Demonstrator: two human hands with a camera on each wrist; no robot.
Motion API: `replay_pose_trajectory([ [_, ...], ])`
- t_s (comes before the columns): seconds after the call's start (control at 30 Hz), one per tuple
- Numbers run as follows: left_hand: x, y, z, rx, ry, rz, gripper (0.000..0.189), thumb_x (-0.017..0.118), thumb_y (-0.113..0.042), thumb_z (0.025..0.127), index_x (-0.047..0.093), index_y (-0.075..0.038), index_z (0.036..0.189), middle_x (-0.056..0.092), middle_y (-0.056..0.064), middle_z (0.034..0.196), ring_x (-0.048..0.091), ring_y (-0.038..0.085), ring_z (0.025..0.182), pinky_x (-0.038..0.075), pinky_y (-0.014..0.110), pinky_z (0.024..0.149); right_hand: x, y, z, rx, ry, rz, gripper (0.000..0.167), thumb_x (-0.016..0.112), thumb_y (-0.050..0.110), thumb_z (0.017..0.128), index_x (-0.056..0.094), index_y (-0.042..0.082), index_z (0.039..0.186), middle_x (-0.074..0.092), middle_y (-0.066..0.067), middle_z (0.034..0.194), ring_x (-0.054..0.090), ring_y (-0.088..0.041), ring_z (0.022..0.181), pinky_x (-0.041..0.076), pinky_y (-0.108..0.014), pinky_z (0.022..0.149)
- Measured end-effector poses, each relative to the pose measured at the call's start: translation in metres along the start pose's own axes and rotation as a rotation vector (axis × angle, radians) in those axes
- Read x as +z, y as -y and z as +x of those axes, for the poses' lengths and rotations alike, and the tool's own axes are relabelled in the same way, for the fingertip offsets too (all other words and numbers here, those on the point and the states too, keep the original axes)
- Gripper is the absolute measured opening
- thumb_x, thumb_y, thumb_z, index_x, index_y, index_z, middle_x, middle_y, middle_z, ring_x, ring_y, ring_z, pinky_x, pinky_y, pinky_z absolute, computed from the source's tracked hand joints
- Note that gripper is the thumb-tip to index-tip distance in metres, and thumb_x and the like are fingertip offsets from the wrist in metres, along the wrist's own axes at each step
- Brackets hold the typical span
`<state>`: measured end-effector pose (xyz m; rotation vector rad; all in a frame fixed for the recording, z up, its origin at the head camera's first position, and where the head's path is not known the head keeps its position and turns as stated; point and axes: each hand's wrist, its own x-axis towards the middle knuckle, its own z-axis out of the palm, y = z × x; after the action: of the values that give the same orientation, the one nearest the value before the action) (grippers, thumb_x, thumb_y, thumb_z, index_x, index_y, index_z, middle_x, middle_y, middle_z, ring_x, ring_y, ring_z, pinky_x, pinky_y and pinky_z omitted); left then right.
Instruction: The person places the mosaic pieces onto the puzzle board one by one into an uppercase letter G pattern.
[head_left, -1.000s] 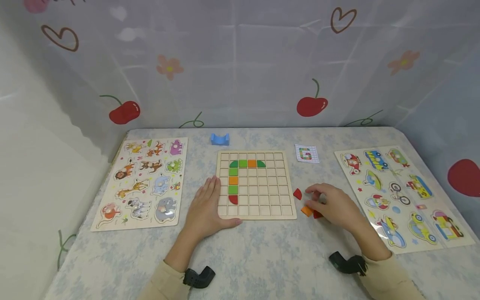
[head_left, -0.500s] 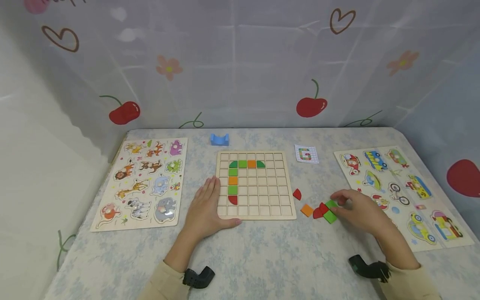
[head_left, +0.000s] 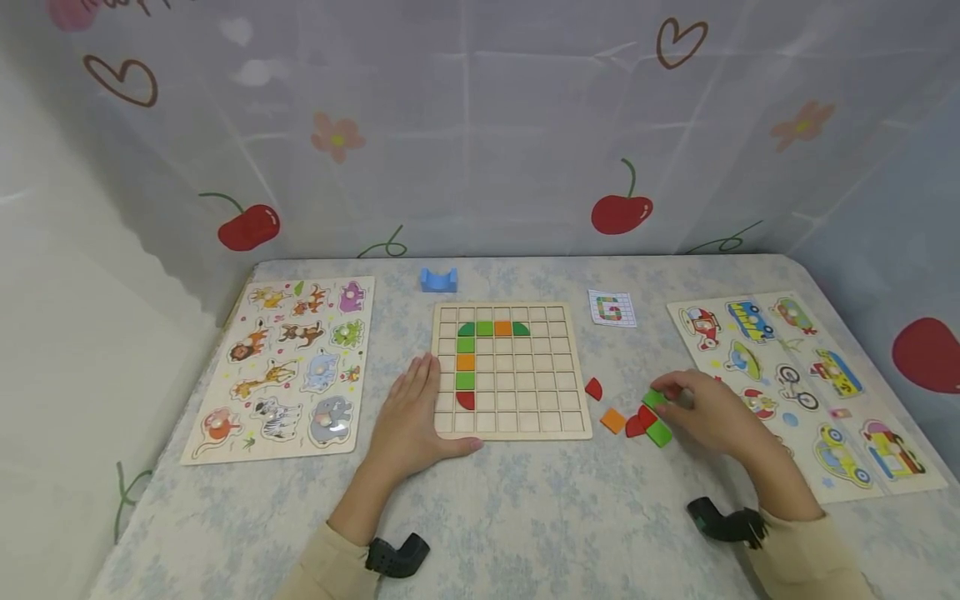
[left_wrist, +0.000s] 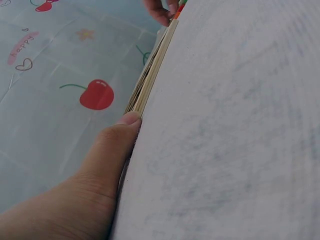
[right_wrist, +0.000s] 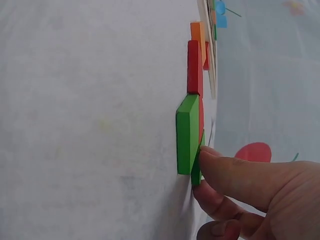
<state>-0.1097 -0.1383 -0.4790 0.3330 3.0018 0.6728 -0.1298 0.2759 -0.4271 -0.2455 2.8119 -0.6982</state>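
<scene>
My left hand (head_left: 412, 425) lies flat along the left edge of a square wooden grid board (head_left: 525, 400), thumb stretched along the near edge. Green, orange and red tiles form a bent line in the board's upper left cells. Right of the board, my right hand (head_left: 708, 412) pinches a green square tile (right_wrist: 196, 172) between thumb and fingertips, low over the table. Close beside it are a second green square tile (head_left: 659, 433) and two red quarter-round tiles (head_left: 636, 426). An orange square tile (head_left: 613, 421) and another red quarter-round tile (head_left: 594, 388) lie nearer the board.
A small pattern card (head_left: 612, 308) with a G-shaped figure lies behind the tiles. An animal puzzle board (head_left: 285, 375) is at left, a vehicle puzzle board (head_left: 780, 367) at right, partly under my right forearm. A blue block (head_left: 438, 281) sits near the back edge.
My right hand has moved right from above the orange and red tiles to the green ones, then slightly back left with a green square tile in its fingertips. My left hand stays put.
</scene>
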Motion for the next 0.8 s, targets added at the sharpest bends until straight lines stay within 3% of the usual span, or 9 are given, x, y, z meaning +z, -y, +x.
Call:
replay_pose_trajectory([
  [0.13, 0.0, 0.0, 0.0, 0.0, -0.002, 0.001, 0.138, 0.069, -0.083, 0.063, 0.01, -0.005, 0.159, 0.007, 0.009, 0.168, 0.004, 0.023, 0.157, 0.011, 0.045, 0.127, 0.0, 0.002, 0.003, 0.008, 0.002, 0.022, 0.032, 0.072, 0.019, 0.09, 0.067, 0.007, 0.119, 0.064, -0.009, 0.107, 0.055, -0.026, 0.098, 0.049, -0.044, 0.084],
  [0.33, -0.001, 0.0, 0.0, 0.001, -0.004, 0.004, 0.137, 0.068, -0.084, 0.063, 0.01, -0.005, 0.159, 0.008, 0.009, 0.168, 0.005, 0.023, 0.157, 0.012, 0.044, 0.127, 0.002, 0.002, 0.009, -0.046, 0.045, 0.098, 0.028, 0.067, 0.011, 0.093, 0.062, 0.006, 0.119, 0.06, -0.013, 0.115, 0.053, -0.029, 0.107, 0.049, -0.051, 0.093],
  [0.6, 0.0, 0.0, 0.001, -0.004, -0.002, 0.016, 0.138, 0.067, -0.085, 0.062, 0.01, -0.006, 0.159, 0.007, 0.008, 0.168, 0.004, 0.023, 0.157, 0.012, 0.044, 0.127, 0.001, 0.006, 0.016, -0.041, 0.083, 0.134, 0.023, 0.064, 0.01, 0.094, 0.06, 0.012, 0.116, 0.06, -0.008, 0.109, 0.052, -0.019, 0.083, 0.047, -0.03, 0.071],
  [0.8, 0.001, 0.001, 0.001, 0.002, -0.005, 0.012, 0.138, 0.067, -0.085, 0.062, 0.01, -0.005, 0.159, 0.008, 0.008, 0.168, 0.005, 0.023, 0.157, 0.012, 0.044, 0.127, 0.003, 0.015, 0.022, -0.062, 0.034, 0.198, 0.021, 0.065, 0.014, 0.095, 0.062, 0.013, 0.116, 0.062, -0.008, 0.108, 0.054, -0.02, 0.089, 0.047, -0.026, 0.072],
])
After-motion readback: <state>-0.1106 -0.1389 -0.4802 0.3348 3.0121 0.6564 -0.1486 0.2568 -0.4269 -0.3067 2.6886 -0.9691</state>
